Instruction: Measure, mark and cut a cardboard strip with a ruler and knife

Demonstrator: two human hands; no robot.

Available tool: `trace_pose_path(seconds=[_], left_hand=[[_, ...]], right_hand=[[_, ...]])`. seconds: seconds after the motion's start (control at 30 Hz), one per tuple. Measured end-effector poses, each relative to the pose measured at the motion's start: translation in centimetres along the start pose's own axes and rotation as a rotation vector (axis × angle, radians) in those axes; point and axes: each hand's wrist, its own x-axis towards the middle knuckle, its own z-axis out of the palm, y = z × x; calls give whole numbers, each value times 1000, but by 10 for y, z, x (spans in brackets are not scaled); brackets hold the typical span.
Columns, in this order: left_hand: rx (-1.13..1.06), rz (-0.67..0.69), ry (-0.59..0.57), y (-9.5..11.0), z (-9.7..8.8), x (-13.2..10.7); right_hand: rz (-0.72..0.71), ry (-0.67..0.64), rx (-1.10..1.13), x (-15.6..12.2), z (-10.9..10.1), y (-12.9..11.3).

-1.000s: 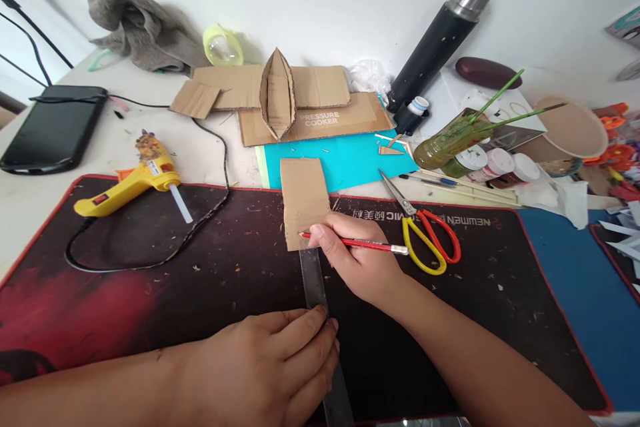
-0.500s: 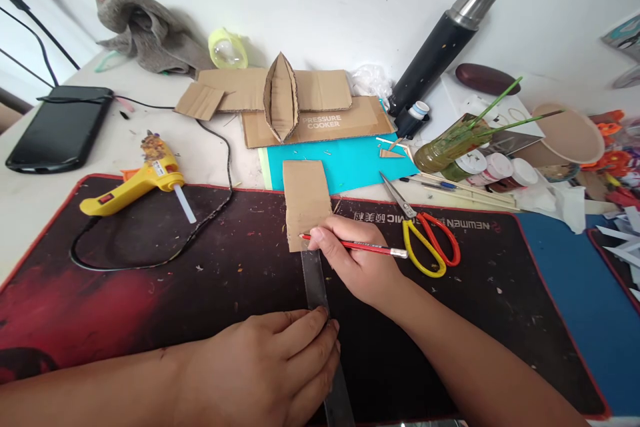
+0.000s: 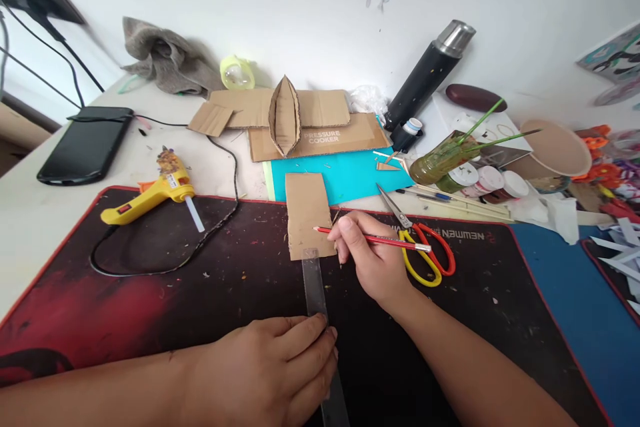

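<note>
A flat cardboard piece (image 3: 306,210) lies partly on the dark mat and partly on a blue sheet. The end of a clear ruler (image 3: 314,287) overlaps its near edge. My left hand (image 3: 280,363) is closed over the ruler, fingers along its right side, lower down on the mat. In my right hand (image 3: 375,260) a red pencil (image 3: 370,237) is pinched, its tip just over the right part of the cardboard. Close by on the right lie scissors (image 3: 420,240) with red and yellow handles, their blades apart.
A yellow glue gun (image 3: 150,197) with its cord rests at left, near a black phone (image 3: 85,145). Behind are a boat-shaped cardboard form (image 3: 285,120), larger cardboard strips (image 3: 330,140) and a black flask (image 3: 425,80). Paint jars (image 3: 487,180) stand at right.
My right hand with the pencil has moved right, away from the ruler's end. My left hand stays on the ruler. The camera view has shifted slightly.
</note>
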Motion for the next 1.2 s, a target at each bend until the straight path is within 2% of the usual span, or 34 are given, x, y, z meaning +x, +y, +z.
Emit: trace_pose_path(seconds=[0.37,0.6,0.93,1.2], left_hand=[[22,5,17,-1,0,1],[40,39,50,-2,-2,7],[77,171,117,3,-2,8],[85,200,99,4,-5,10]], right_hand=[[103,96,139,10,-5,3],[185,100,219,15,-4,6],[206,88,177,15,-3,23],[187,44,101,13,-2,28]])
